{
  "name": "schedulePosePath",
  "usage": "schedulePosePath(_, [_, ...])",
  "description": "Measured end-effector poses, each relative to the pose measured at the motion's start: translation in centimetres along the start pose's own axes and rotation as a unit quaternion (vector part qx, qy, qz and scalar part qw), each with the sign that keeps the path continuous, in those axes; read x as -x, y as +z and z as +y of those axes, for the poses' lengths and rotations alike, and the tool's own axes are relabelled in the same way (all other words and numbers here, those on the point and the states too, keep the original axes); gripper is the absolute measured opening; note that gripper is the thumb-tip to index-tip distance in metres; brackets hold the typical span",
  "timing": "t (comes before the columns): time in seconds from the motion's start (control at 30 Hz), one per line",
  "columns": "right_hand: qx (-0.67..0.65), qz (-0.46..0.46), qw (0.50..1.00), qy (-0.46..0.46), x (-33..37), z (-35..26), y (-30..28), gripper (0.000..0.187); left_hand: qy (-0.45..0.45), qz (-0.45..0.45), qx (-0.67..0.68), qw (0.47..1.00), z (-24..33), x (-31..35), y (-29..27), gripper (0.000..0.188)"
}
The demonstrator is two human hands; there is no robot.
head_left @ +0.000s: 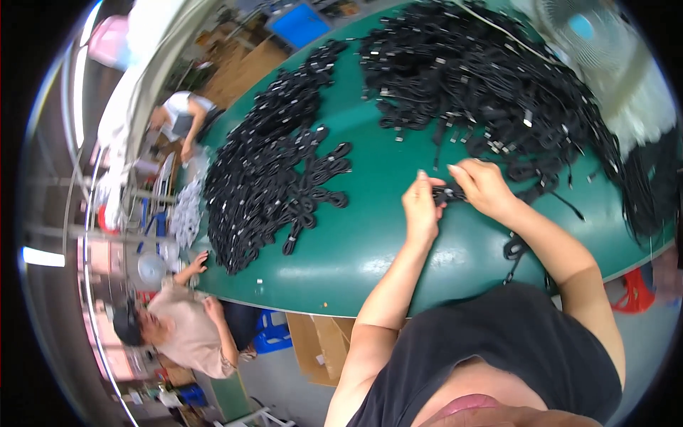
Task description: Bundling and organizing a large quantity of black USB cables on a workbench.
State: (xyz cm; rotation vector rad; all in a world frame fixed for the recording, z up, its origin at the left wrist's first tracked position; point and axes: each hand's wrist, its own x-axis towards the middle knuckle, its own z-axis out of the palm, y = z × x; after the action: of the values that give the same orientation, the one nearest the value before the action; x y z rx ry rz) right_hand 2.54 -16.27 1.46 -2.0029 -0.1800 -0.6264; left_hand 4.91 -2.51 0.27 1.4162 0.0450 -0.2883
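Between my two hands is a coiled black cable [448, 193], held just above the green table [377, 235]. My left hand [422, 208] grips its left end with the thumb raised. My right hand [486, 188] closes on the other end, fingers bent over it. The fingers partly cover the coil. Beyond my hands lies a large heap of loose black cables [469, 78] with silvery plugs. To the left spreads a long pile of bundled black cables [263, 171]. Close to my right forearm, another small cable coil [515, 247] rests near the table edge.
A person in a beige top [188, 327] sits at the left table edge, one hand on it. Another person [181, 117] works farther back. A fan [580, 32] stands at the far right. Below the table edge are a cardboard box [313, 349] and a blue stool [274, 333].
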Motion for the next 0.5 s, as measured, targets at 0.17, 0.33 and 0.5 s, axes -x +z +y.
schedulePosePath(0.17, [0.07,0.012,0.996,-0.056,0.5,-1.4,0.1,0.018,0.07,0.018,-0.06,0.996,-1.1,0.7,-0.3,0.039])
schedulePosePath(0.33, [0.076,0.001,0.994,-0.078,0.7,-1.7,0.2,0.018,0.117,0.047,-0.116,0.985,-0.2,0.8,-0.8,0.037])
schedulePosePath(0.5, [0.089,-0.049,0.994,-0.03,0.3,-1.2,-0.5,0.024,0.244,0.037,-0.219,0.944,-1.5,-1.0,-1.3,0.043])
